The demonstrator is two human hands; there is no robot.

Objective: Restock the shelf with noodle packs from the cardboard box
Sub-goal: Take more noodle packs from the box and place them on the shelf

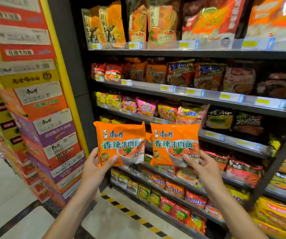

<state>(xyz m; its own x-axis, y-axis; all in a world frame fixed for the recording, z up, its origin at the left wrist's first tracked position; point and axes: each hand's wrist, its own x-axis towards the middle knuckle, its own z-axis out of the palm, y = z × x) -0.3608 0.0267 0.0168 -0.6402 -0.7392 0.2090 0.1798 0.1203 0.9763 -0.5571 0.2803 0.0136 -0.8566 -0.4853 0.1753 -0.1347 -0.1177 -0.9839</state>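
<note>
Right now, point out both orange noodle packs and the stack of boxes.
Left orange noodle pack (119,142): head view, front face.
Right orange noodle pack (175,143): head view, front face.
Stack of boxes (52,128): head view, purple box side.

Stack of noodle cartons (40,128) stood at left, orange, purple, red and yellow, white labels facing out, leaning against a yellow pillar edge (64,83). Dark grey pillar (80,80) sat between the stack and the racks. Floor (4,195) was pale tile with dark inlay strips. Black-and-yellow hazard tape (130,213) ran along the floor by the rack base. Yellow price tags (225,96) in clear strips lined the rack edges. Tall pouch packs (157,23) filled the top tier. Text on the cartons was mostly blurred.
</note>
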